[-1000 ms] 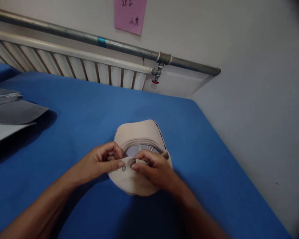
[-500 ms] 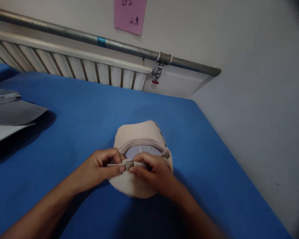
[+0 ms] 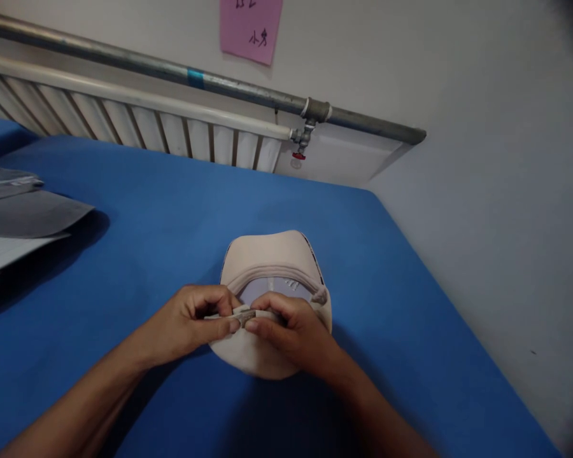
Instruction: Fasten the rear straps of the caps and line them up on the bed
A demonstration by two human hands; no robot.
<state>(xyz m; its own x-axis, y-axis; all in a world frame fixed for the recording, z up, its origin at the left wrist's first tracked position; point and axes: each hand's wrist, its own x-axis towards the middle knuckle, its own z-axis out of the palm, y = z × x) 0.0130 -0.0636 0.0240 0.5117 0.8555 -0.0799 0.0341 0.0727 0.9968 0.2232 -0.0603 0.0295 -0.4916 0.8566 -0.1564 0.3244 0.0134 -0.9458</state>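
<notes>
Head view: your pale cap (image 3: 255, 289) rests at the near middle of the blue surface (image 3: 172, 197), brim (image 3: 267, 250) to the far side, so that its narrow strap (image 3: 248, 316) presumably lies within easy reach. Your left hand (image 3: 195, 324) pinches the strap from the left, thumb and index finger clamped on it; your right hand (image 3: 296, 327) grips it likewise from the right, fingertips just beside the other pair, probably to hold the band steady. A grey brimmed item (image 3: 33, 213) lies well apart, left.
</notes>
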